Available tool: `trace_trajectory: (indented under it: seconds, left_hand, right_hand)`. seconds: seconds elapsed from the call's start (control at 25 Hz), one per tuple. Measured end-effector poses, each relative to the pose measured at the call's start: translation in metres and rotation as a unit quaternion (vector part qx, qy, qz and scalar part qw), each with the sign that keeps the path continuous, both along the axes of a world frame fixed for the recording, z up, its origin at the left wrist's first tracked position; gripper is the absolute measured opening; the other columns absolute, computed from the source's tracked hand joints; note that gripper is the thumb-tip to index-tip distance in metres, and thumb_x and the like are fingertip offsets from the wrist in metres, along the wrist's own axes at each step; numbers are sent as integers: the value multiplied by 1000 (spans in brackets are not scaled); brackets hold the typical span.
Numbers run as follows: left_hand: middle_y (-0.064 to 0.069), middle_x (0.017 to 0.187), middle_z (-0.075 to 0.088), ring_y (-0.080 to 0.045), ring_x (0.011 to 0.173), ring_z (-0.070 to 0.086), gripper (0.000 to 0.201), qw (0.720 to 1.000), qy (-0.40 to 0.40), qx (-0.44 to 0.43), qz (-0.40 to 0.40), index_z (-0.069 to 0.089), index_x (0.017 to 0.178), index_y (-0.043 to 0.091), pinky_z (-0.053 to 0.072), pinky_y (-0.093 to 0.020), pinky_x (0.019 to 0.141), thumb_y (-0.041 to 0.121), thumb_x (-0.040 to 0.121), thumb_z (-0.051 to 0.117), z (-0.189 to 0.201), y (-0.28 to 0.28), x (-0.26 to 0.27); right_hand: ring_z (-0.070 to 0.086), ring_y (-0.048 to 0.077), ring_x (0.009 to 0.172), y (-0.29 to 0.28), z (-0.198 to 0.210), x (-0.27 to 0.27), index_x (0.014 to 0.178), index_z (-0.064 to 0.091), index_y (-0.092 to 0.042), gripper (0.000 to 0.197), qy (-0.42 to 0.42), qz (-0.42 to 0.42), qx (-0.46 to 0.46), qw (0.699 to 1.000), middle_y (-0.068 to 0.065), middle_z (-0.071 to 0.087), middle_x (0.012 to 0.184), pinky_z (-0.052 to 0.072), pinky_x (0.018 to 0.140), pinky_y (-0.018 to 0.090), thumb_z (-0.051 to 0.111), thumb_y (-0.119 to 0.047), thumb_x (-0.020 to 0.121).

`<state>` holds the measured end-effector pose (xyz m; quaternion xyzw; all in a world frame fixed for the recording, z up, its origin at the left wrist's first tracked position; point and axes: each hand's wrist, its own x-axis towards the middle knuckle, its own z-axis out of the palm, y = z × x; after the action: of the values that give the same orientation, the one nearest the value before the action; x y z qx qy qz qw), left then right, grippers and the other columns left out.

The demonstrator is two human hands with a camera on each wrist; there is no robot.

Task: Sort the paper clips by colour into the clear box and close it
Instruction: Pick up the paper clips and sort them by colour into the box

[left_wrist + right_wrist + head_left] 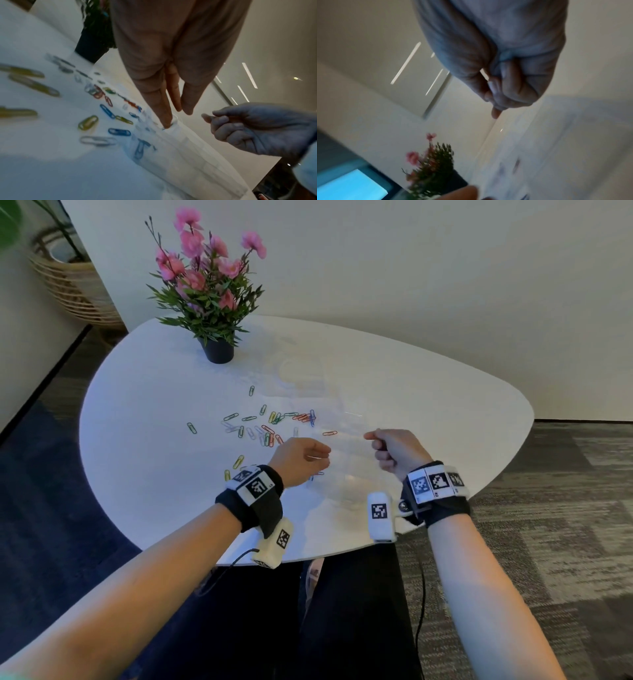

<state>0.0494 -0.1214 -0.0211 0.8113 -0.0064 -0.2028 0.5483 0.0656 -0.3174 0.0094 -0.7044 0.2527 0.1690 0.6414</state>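
From the head view you're barely started: most of the paper clips (pixel 263 422) are loose on the bench (pixel 428 392), spread from its middle toward the near edge. The clear box (pixel 342 440) sits open just right of that scatter, hard to make out, with one red clip (pixel 329 433) showing through it and maybe a blue one nearer you. Your left hand (pixel 299 460) hovers at the box's left side; your right hand (pixel 399 451) is curled up over its right side.

Left wrist view: your left fingers (pixel 163 112) are straight and together, a fingertip touching down at the box's edge (pixel 173 126), maybe on a blue clip, too blurry to call. Yellow, blue, red and silver clips wait unsorted.

Right wrist view: fingers (pixel 513 88) curled into a fist, thumb tip out. I can't tell if they're pinching anything. The lid isn't closed yet.
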Motion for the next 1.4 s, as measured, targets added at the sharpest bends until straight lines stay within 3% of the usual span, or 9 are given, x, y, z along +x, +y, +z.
trace_trajectory:
  seconds: [0.12,0.24,0.4,0.6,0.84,0.96,1.08,1.28,1.4]
  left_hand:
    - [-3,112,70,-12,98,65,25,996,-64,57,-2,66,112,12,50,-22,93,13,87,62,4,12,-7]
    - [0,103,71,-7,87,64,20,990,-96,78,70,69,106,13,45,-10,79,12,89,59,2,41,-21]
    - [-4,104,73,-10,84,64,19,976,-95,148,128,70,104,12,44,-17,86,9,88,59,-12,93,-41]
    - [-7,114,67,-20,102,61,19,963,-97,211,139,69,104,15,43,-29,92,11,87,60,-33,134,-62]
    - [-5,123,56,-27,117,49,26,963,-89,237,97,69,106,15,39,-35,100,10,81,66,-53,136,-69]
    - [-5,125,54,-28,119,45,27,960,-87,249,93,68,109,14,39,-38,101,12,82,64,-54,135,-68]
    - [-3,127,52,-26,121,42,28,959,-79,258,86,66,112,17,43,-40,99,17,84,64,-53,135,-69]
    - [0,129,50,-26,121,42,31,955,-77,277,79,64,115,22,44,-41,98,24,83,66,-53,141,-73]
    - [0,130,50,-26,121,42,33,955,-84,274,79,64,116,23,43,-41,98,26,83,66,-54,144,-76]
  right_hand:
    - [28,15,47,-3,-4,26,83,54,-3,21,1,4,-128,992,5,35,62,23,39,21,37,-3,96]
    - [54,28,69,3,-2,41,92,50,2,15,0,21,-189,982,15,50,82,47,58,34,40,-8,94]
    - [55,31,112,23,7,14,119,57,-3,35,-91,132,-393,906,17,57,119,44,93,35,47,-26,96]
    - [52,25,111,75,-27,-45,109,65,-15,34,-75,343,-430,832,8,50,119,48,91,34,73,-27,78]
    - [64,24,95,41,-14,-38,85,74,-15,12,-70,235,-518,819,6,70,102,50,74,27,63,-9,85]
    - [57,26,106,46,-13,-41,97,72,-16,19,-104,251,-560,783,8,64,112,50,83,32,63,-5,84]
    - [58,21,108,85,-18,-42,112,68,-12,26,-202,301,-478,800,7,59,117,42,88,22,63,-7,86]
    - [17,29,145,131,-37,-16,148,26,-6,57,-96,413,-487,764,6,13,159,30,115,40,46,-5,94]
    - [26,29,138,128,-49,-7,142,35,-3,50,-94,436,-535,717,7,22,155,37,108,42,43,-2,93]
